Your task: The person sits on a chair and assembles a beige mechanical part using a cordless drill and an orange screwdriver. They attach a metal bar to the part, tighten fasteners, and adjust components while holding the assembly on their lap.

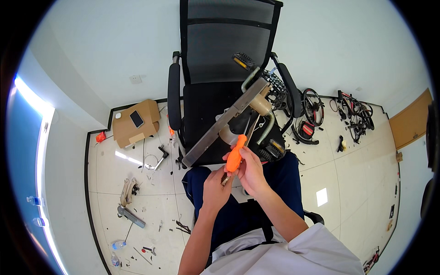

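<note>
My right hand [253, 173] is closed around a screwdriver [235, 156] with an orange handle, its thin shaft pointing away from me. Beside that shaft runs a second slim metal piece [253, 128] whose kind I cannot make out. My left hand [216, 189] is closed just below the handle; the end of a slender metal thing [225, 180] shows at its fingers. Beyond both hands, a bicycle crank assembly with a long grey metal frame piece [220, 123] lies slantwise on the black chair seat [198, 101]. It carries a far pedal [244, 60] and a near pedal [273, 149].
On the floor at left are a flattened cardboard piece [123, 130] bearing a phone [136, 119], a metal bicycle part [130, 215] and plastic bottles [118, 244]. To the right stand a small wheel [313, 107] and bicycle parts [355, 112]. Armrests [174, 96] flank the seat.
</note>
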Available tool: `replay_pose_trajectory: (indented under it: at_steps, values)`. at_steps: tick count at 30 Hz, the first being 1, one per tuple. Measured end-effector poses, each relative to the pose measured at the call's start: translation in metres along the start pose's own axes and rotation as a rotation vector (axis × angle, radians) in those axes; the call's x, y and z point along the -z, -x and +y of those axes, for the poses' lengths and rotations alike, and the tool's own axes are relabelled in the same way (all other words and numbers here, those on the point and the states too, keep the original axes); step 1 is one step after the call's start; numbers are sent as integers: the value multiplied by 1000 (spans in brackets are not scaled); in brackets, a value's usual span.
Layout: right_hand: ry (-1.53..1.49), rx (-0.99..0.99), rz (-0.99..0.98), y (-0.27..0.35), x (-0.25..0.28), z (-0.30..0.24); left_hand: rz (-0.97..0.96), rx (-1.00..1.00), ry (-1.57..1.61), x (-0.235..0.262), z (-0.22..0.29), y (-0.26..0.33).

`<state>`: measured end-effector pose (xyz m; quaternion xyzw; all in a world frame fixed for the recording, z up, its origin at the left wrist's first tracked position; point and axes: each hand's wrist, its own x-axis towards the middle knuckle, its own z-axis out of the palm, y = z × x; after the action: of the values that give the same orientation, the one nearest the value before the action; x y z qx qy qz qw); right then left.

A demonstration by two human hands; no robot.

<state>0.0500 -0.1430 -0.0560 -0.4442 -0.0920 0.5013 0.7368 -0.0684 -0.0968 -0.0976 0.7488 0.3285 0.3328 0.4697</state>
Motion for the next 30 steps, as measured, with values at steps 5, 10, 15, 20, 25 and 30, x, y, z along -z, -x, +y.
replay_pose_trajectory:
  at_steps: [5, 10, 15, 20, 25, 30]
  values:
    - [40, -7, 25, 3, -5, -3, -8, -8, 0, 1, 0, 0]
    - [27, -1, 12, 2, -1, 0, -14, -12, 0, 1, -2, 0]
    - [25, 13, 5, 1, 0, 1, -10, -31, -17, 0, -3, 0]
    - [50, 9, 17, 3, -4, -2, -10, -31, -14, 0, -3, 0]
    - [45, 2, 3, 2, -2, -3, -10, -36, -18, 1, -2, 0]
    - [-68, -33, -54, -1, 5, -4, -24, -15, -31, 1, -3, 1]
